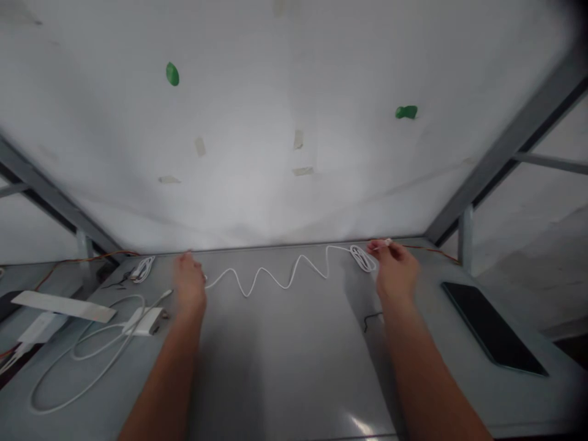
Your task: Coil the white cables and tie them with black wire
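Observation:
A thin white cable runs in zigzag waves across the far part of the grey table, stretched between my two hands. My left hand is closed on the cable's left end. My right hand pinches the right end near the connector, beside a small bunch of coiled loops. Both forearms reach forward from the near edge.
A white charger brick with a long looped cable lies at the left, with a white power strip and another coiled white cable nearby. A dark tablet lies at the right. A white wall and grey frame posts stand behind.

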`<state>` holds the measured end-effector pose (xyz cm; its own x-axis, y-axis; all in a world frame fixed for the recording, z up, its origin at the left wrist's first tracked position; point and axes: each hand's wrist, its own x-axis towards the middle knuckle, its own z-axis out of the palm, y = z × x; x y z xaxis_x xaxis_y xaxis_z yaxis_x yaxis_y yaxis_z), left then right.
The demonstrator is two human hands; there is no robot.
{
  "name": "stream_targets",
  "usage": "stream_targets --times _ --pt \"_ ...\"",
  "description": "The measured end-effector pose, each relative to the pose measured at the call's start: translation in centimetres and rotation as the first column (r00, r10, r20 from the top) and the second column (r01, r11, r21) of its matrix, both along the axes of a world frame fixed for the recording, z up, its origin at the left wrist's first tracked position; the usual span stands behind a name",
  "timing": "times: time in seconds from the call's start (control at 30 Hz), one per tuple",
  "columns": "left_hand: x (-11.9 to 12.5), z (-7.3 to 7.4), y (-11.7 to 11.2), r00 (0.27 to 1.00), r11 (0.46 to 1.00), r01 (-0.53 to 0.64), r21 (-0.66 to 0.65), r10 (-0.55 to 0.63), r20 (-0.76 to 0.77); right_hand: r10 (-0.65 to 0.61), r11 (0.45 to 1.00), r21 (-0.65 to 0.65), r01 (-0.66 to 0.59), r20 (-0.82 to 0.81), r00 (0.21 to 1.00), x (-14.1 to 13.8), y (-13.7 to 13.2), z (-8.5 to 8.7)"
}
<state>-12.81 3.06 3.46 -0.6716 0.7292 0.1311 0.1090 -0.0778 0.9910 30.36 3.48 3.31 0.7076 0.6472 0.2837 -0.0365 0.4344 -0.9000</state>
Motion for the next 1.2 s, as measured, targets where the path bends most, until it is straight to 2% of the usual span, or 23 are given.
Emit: stream_targets --times 0.1,0.17,0.23,0.3,0.37,0.43,0.5,0.67,0.8,1.03,1.2 --pt "5.0 -0.3 -1.5 0.980 0.990 0.139 0.019 -0.134 -0.150 0.164 0.984 -0.110 -0.137 0.290 0.943 -3.9 -1.1 0.4" --pt "7.9 -0.4 -2.7 0.872 0.941 0.337 -0.029 -0.324 -0.367 0.278 0.960 -0.171 -0.222 0.484 0.830 -6.3 -1.9 0.6" --pt "9.9 -0.5 -3.5 0.721 0.870 0.487 -0.080 -0.452 -0.525 0.380 0.923 -0.215 -0.319 0.633 0.674 -8.3 -2.7 0.5" --pt "10.9 -0.7 -3.9 0.635 0.810 0.578 -0.101 -0.524 -0.568 0.465 0.875 -0.267 -0.404 0.696 0.547 -9.7 -3.3 0.3" --pt "11.2 -0.9 -3.9 0.627 0.771 0.630 -0.093 -0.576 -0.524 0.562 0.811 -0.332 -0.481 0.671 0.484 -10.7 -3.7 -0.2" --pt "11.2 -1.2 -3.8 0.642 0.746 0.662 -0.073 -0.615 -0.457 0.652 0.744 -0.383 -0.547 0.593 0.471 -11.3 -3.8 -0.7" --pt "11.0 -1.5 -3.7 0.655 0.729 0.683 -0.048 -0.639 -0.403 0.700 0.706 -0.401 -0.583 0.520 0.490 -11.6 -3.8 -1.1" --pt "11.0 -1.7 -3.6 0.667 0.707 0.707 -0.021 -0.676 -0.313 0.720 0.692 -0.369 -0.621 0.409 0.560 -11.8 -3.6 -1.6" --pt "11.2 -1.5 -3.6 0.654 0.688 0.725 -0.024 -0.699 -0.287 0.731 0.681 -0.347 -0.645 0.372 0.572 -12.0 -3.6 -1.5" --pt "11.2 -1.2 -3.8 0.650 0.687 0.725 -0.040 -0.702 -0.290 0.758 0.652 -0.373 -0.660 0.310 0.574 -12.4 -3.8 -1.7" --pt "11.7 -1.4 -4.0 0.665 0.690 0.722 -0.045 -0.711 -0.229 0.743 0.670 -0.366 -0.646 0.320 0.588 -12.5 -3.7 -1.5"
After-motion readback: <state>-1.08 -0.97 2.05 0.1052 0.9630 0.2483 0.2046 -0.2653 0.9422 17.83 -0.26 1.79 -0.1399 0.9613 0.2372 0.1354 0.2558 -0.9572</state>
